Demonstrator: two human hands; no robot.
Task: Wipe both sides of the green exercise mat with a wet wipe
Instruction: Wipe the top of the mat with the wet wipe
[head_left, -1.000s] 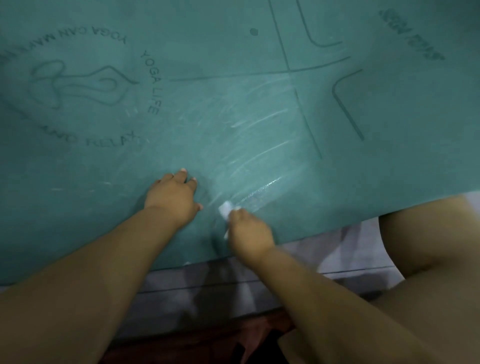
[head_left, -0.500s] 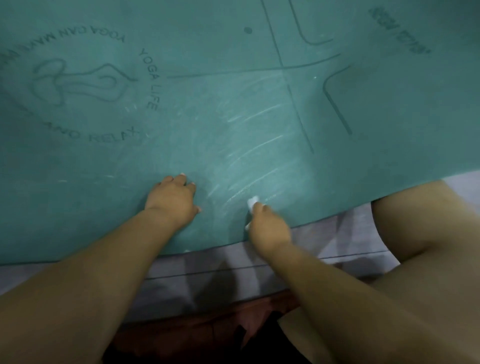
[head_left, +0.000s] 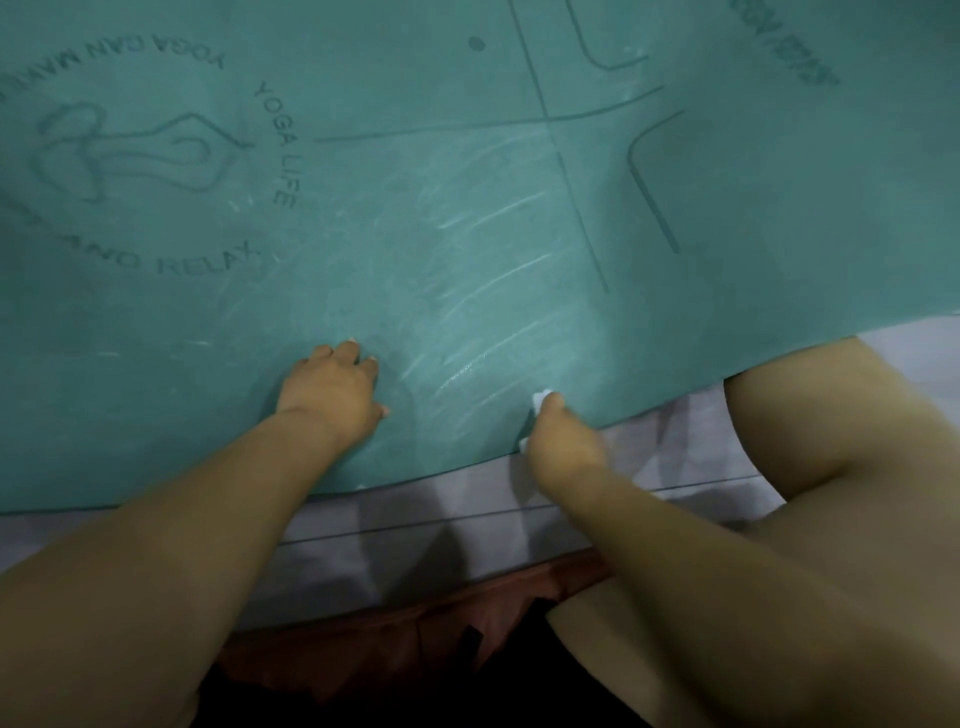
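Note:
The green exercise mat (head_left: 467, 218) fills the upper part of the head view, printed side up with a round yoga logo at the left and guide lines at the right. Wet streaks shine on it near its front edge. My left hand (head_left: 332, 400) presses on the mat with its fingers bent at the tips, holding nothing. My right hand (head_left: 563, 441) grips a small white wet wipe (head_left: 540, 401) at the mat's front edge; most of the wipe is hidden under the fingers.
The mat lies on a grey tiled floor (head_left: 415, 540) that shows below its front edge. My bare right knee (head_left: 831, 415) rests at the mat's edge on the right. Reddish-brown cloth (head_left: 415, 634) lies close to me at the bottom.
My right hand has slid the wipe to the right along the mat's front edge, leaving fresh wet streaks. My left hand has stayed pressed in the same spot.

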